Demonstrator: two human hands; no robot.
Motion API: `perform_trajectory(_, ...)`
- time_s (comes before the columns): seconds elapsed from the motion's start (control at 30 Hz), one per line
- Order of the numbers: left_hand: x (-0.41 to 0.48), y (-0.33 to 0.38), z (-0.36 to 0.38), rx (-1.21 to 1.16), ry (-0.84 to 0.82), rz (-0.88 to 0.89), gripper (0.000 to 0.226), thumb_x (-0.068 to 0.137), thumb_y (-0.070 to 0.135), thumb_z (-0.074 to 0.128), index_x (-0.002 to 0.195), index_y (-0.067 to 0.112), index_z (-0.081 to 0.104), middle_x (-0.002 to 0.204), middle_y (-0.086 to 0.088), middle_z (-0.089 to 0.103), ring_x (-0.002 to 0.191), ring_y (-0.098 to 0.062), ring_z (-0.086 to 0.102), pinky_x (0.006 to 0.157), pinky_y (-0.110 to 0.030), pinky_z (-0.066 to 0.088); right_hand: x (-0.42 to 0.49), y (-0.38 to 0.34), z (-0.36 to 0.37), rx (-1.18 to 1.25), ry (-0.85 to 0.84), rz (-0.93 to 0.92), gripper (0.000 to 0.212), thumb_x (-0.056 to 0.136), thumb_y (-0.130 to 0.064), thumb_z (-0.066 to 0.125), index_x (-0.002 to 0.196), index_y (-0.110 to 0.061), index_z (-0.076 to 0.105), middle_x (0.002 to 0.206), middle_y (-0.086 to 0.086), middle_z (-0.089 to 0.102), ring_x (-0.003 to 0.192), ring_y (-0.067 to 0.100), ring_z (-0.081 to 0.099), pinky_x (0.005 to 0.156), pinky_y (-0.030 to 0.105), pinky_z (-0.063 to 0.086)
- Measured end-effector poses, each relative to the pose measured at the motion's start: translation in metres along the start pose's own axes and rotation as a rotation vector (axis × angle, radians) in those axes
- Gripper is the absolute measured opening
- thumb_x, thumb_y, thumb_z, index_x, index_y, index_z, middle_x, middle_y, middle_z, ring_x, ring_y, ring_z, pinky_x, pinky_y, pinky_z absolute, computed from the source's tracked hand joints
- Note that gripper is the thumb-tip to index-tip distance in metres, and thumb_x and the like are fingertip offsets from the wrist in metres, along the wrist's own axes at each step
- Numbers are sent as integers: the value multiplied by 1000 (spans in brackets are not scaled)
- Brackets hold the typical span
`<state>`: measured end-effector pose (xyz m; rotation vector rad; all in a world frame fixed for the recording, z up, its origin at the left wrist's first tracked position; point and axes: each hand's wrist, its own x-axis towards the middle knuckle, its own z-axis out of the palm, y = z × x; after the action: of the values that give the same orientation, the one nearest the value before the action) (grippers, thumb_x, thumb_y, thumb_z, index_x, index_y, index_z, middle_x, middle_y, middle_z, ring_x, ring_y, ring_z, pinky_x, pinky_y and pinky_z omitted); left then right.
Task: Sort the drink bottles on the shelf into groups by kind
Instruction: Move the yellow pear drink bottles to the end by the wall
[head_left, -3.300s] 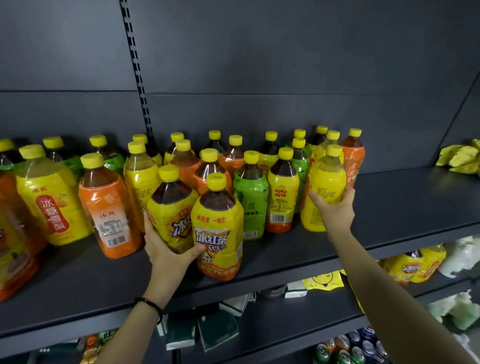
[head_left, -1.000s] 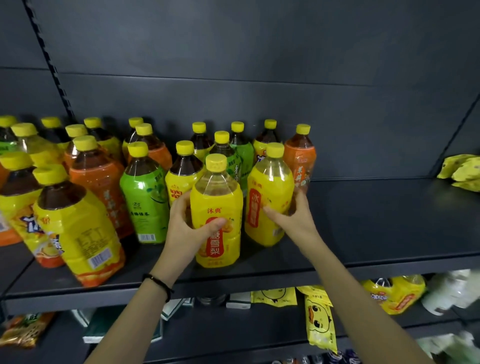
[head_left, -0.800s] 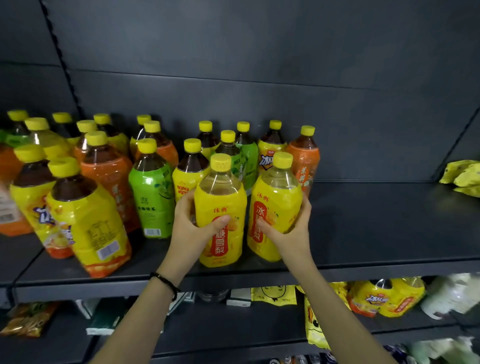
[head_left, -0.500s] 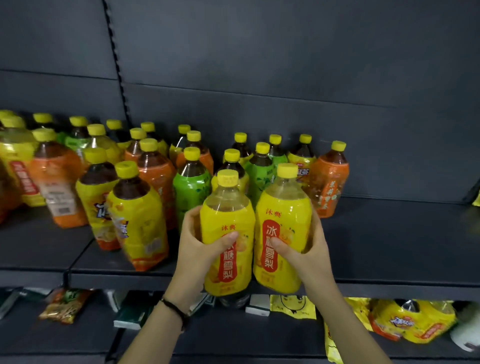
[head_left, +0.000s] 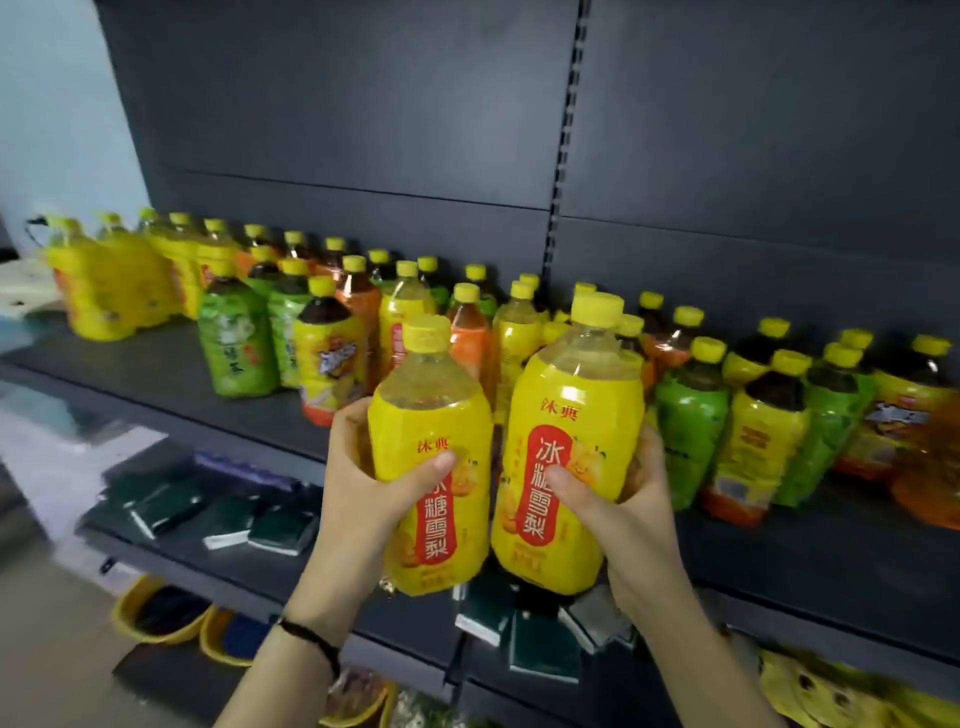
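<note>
Hands each clamp one yellow pear-drink bottle, the two held side by side just in front of the shelf (head_left: 156, 374) and its mixed row of green, orange and yellow bottles (head_left: 691, 415). The left hand (head_left: 374, 483) grips the left bottle (head_left: 431, 415), about upright, cap up. The right hand (head_left: 628, 514) grips the right bottle (head_left: 571, 415), cap up too, its long axis leaning slightly rightward at the top.

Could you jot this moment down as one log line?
left hand: grips yellow pear-drink bottle | right hand: grips matching bottle | both held in front of shelf | sorting: unfinished
</note>
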<state>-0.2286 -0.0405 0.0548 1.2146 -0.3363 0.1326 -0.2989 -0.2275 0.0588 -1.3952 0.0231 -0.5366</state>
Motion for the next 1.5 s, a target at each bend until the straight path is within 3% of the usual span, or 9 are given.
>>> perform_trajectory(0.1, 13, 20, -63, 66, 44, 35, 96, 26, 60, 91, 109, 33, 51, 105, 1, 69, 89, -22, 71, 63, -32, 58, 2, 15, 71, 58, -38, 22, 99, 35, -51, 93, 124, -38, 51, 111, -4, 70, 100, 19, 69, 74, 40, 59)
perform_trajectory(0.23, 32, 36, -136, 159, 88, 67, 92, 25, 66, 87, 106, 41, 52, 109, 4, 66, 92, -18, 70, 64, -32, 59, 9, 37, 146, 102, -74, 44, 85, 45, -32, 89, 121, -40, 52, 110, -4, 70, 98, 19, 70, 74, 39, 59)
perform_trajectory(0.5, 88, 37, -236, 190, 230, 74, 92, 23, 68, 86, 104, 41, 52, 106, 6, 67, 89, -13, 70, 60, -26, 57, 55, 92, 251, 35, -157, 120, 93, 36, -46, 94, 118, -49, 49, 114, -6, 68, 100, 16, 69, 84, 49, 57)
perform_trajectory(0.67, 143, 30, -287, 247, 294, 76, 91, 28, 69, 85, 107, 42, 50, 110, 3, 66, 93, -15, 69, 69, -36, 57, 100, 126, 304, -8, -211, 131, 88, 47, -38, 94, 117, -54, 44, 118, -9, 62, 104, 12, 65, 86, 43, 57)
perform_trajectory(0.77, 178, 26, -313, 293, 330, 71, 84, 35, 58, 85, 108, 39, 49, 112, 4, 64, 96, -15, 68, 74, -39, 56, 129, 143, 337, -18, -240, 122, 79, 52, -30, 92, 113, -52, 46, 115, -11, 63, 99, 7, 65, 82, 35, 58)
perform_trajectory(1.07, 252, 15, -395, 277, 460, 79, 90, 43, 48, 82, 122, 23, 47, 115, -3, 65, 101, -24, 67, 86, -52, 54, 173, 189, 436, 2, -398, 126, 87, 48, -41, 90, 121, -51, 43, 123, -9, 61, 109, 11, 64, 90, 44, 56)
perform_trajectory(1.2, 292, 8, -436, 292, 423, 70, 90, 45, 49, 83, 123, 24, 47, 117, -3, 64, 102, -21, 66, 84, -47, 55, 192, 206, 484, 10, -374, 117, 91, 48, -40, 89, 125, -46, 42, 121, -11, 62, 109, 10, 64, 89, 41, 56)
perform_trajectory(1.43, 374, -1, -499, 263, 275, 46, 97, 44, 49, 82, 129, 23, 44, 121, 0, 62, 104, -15, 65, 78, -32, 55, 227, 240, 548, -98, -176, 52, 85, 55, -40, 89, 127, -45, 42, 121, -16, 62, 108, 5, 63, 92, 41, 54)
perform_trajectory(1.5, 397, -10, -513, 269, 227, 38, 100, 44, 49, 85, 131, 24, 42, 126, -1, 60, 110, -18, 63, 84, -39, 55, 234, 250, 562, -121, -119, 41, 89, 53, -45, 89, 128, -48, 40, 121, -20, 61, 110, 3, 61, 95, 40, 53)
